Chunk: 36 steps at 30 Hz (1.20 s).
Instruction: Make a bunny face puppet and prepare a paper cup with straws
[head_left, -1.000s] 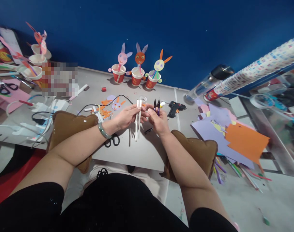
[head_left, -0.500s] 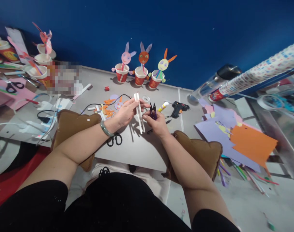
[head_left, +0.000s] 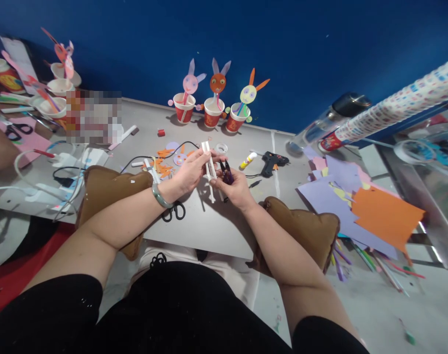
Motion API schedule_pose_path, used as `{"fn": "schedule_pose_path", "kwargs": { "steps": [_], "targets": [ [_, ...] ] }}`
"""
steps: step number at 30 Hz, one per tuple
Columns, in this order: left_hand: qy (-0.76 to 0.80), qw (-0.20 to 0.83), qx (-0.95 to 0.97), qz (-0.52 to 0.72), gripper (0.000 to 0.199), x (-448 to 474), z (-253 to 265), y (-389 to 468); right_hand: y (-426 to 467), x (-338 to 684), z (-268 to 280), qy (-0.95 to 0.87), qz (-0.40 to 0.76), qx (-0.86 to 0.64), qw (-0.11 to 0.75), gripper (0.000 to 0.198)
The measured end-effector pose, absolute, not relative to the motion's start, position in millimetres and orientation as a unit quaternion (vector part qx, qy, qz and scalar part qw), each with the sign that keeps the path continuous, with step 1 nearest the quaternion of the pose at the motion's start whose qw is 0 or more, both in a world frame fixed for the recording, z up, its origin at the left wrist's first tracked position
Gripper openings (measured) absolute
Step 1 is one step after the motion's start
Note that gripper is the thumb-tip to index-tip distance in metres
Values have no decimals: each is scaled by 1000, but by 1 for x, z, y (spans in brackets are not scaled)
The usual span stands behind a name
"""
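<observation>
White folded strips [head_left: 209, 169], several lengths side by side, are held upright over the table in my left hand [head_left: 192, 172]. The left fingers are closed around their upper part. My right hand [head_left: 238, 189] grips small dark snips [head_left: 227, 172] whose two pointed blades stick up, slightly apart. The right thumb and fingertips also reach the lower part of the strips. Black-handled scissors [head_left: 174, 211] lie below my left wrist, their blades hidden. Beyond my hands are a roll of clear tape [head_left: 221, 148] and a yellow glue stick [head_left: 248, 161].
Along the blue wall stand paper cups with bunny figures [head_left: 212, 113]. A black glue gun [head_left: 273, 163] lies to the right, near coloured paper [head_left: 388, 216]. Brown cushions [head_left: 116, 191] flank my forearms. Power strips and cables [head_left: 71, 177] cross the left side. Another person's arm [head_left: 0, 147] shows at far left.
The strips have shifted slightly left and spread apart a little. My right hand has moved left, closer to them, with the snips tilting left. Another person's arm has appeared at the left edge.
</observation>
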<state>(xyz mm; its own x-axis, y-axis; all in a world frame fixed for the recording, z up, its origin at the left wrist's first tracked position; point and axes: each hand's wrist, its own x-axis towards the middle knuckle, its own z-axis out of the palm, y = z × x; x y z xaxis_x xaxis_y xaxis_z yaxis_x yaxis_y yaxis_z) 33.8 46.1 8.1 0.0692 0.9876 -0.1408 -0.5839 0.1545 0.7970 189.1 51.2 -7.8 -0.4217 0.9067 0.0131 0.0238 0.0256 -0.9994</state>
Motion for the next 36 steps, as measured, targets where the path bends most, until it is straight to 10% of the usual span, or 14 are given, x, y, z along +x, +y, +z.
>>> {"fn": "schedule_pose_path", "kwargs": {
  "steps": [36],
  "targets": [
    [378,674,339,536,11,31,11,45,57,200,-6,-685,522,-362,356,36]
  ]
}}
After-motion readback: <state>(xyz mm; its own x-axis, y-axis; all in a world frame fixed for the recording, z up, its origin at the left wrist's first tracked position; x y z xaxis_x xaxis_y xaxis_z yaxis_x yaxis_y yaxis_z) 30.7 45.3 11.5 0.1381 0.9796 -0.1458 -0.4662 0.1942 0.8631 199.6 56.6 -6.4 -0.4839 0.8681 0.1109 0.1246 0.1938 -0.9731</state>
